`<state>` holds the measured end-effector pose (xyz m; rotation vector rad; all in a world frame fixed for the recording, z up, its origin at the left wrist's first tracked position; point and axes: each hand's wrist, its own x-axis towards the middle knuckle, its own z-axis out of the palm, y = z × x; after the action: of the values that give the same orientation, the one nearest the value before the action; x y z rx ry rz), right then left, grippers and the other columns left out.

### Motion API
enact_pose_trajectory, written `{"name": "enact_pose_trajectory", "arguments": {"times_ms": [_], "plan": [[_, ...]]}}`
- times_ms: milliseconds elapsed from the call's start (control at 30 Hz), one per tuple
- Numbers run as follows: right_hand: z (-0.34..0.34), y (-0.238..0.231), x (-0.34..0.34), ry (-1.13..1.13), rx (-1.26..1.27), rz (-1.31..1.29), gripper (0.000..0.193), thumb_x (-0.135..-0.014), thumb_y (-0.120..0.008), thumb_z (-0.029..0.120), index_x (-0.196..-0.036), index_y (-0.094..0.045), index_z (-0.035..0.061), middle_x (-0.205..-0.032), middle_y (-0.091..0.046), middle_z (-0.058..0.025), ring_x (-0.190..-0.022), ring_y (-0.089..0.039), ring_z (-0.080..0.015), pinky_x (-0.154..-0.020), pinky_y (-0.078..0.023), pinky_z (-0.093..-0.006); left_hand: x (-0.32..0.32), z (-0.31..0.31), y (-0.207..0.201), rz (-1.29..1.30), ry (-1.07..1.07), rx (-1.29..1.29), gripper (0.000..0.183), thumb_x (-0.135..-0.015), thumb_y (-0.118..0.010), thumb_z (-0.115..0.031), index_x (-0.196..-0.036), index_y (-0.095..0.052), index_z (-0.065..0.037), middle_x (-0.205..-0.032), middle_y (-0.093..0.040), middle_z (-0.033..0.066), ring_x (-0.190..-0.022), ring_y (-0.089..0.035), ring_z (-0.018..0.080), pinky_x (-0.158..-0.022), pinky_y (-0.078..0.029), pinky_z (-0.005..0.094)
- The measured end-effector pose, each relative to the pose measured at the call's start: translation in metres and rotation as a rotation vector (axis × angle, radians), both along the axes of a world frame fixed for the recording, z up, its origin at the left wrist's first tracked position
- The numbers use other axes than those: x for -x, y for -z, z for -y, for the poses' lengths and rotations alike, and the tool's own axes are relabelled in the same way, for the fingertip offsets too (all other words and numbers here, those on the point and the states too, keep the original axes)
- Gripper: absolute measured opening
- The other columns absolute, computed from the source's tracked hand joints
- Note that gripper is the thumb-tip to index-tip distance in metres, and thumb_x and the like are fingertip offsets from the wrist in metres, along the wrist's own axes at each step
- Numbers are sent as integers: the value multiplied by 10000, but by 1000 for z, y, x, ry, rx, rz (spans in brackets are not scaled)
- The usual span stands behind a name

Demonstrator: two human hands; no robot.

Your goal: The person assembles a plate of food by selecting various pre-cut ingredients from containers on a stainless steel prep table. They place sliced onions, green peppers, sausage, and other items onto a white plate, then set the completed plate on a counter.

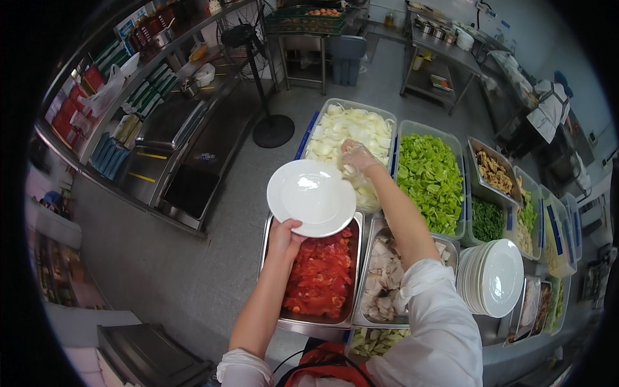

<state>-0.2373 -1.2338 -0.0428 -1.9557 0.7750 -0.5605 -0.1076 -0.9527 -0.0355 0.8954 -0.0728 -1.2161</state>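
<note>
My left hand (286, 238) grips the near rim of a round white plate (309, 200), its thumb over the edge. The plate is bare and hangs above a steel pan of cut red tomatoes (319, 277). Beyond it stands a clear plastic bin of sliced white onions (351, 122). My right hand (356, 157), in a clear thin glove, reaches into the near part of that bin. Its fingers are curled round some onion pieces, just past the plate's right edge. Under my right forearm lies a steel pan of pale sliced meat (382, 277).
A bin of chopped green peppers (429, 180) is right of the onions. Stacked white plates (500, 277) stand at the right, near chopped herbs (488, 219) and brown pieces (493, 171). A pedestal fan (273, 131) and a steel shelf (174, 161) are left; a co-worker (549, 113) stands far right.
</note>
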Motion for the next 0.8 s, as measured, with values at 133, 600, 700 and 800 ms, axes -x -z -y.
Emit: {"name": "enact_pose_trajectory", "arguments": {"times_ms": [133, 600, 700, 800], "plan": [[-18, -9, 5, -52, 86, 117, 151, -717, -643, 113, -845, -565, 98, -898, -537, -96, -821, -568, -232, -748, -476, -333, 7, 43, 13, -79, 60, 7, 689, -698, -455, 120, -1355, -348, -57, -1306, -462, 178, -1178, -499, 378, -908, -491, 550], [-14, -96, 169, 463, 350, -596, 734, -744, -701, 409, -1391, -412, 219, -1388, -441, -156, -1206, -505, -335, -1004, -420, -444, 51, 94, 5, -159, 235, 79, 706, -705, -471, 81, -1391, -326, -9, -1376, -430, 185, -1260, -433, 375, -1058, -372, 545], [6, -69, 207, 569, 217, -901, 784, -731, -738, 339, -1413, -369, 229, -1436, -387, -146, -1213, -503, -339, -1022, -416, -461, 60, 104, 6, -198, 264, 25, 695, -708, -473, 79, -1384, -326, 8, -1375, -432, 183, -1261, -433, 368, -1056, -381, 526], [9, -47, 211, 525, 159, -1090, 798, -726, -741, 290, -1420, -347, 260, -1488, -288, -159, -1206, -504, -355, -1011, -432, -447, 67, 113, 4, -190, 279, 36, 670, -704, -475, 86, -1359, -348, 23, -1353, -448, 187, -1252, -442, 361, -1053, -391, 503]]}}
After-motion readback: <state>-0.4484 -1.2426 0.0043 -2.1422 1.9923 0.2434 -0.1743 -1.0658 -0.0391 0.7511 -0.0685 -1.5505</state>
